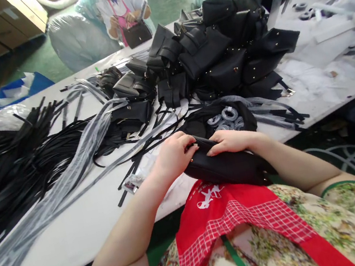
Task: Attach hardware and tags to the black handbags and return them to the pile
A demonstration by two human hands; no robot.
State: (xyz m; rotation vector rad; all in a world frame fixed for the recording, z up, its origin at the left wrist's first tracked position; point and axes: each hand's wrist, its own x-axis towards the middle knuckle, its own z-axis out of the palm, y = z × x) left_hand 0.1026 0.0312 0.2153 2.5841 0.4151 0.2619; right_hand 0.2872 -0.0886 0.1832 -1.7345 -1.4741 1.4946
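- Bag (228, 167): black, in front of the person, at the near side of the surface (63, 245) and just above the red apron (218, 208). Whether its underside rests on anything: cannot tell.
- Left hand (176, 151): narrow grip, thumb and curled fingers closed on the bag's upper left part.
- Right hand (230, 141): holding the bag's upper edge farther right, thumb laid along the near side; its fingers are mostly hidden behind.
- Weight (judged): light. Two hands seem wanted for control more than for lifting.
- Stiffness (judged): soft to middling. The outline is rounded and sags between the holds; expect it to fold if pushed from one end only.
- Surface finish: smooth, low sheen. Probably a little slippery under flat fingertips, so a pinch with the thumb opposed should serve better.
- Fragility (judged): not breakable, but likely to crease or scuff.
- Where to hold: both ends of the upper edge, off the small metal studs (192, 160).
- Nearby: grey coils (229, 113) just beyond; heaped pile (211, 49) of similar black bags farther back.
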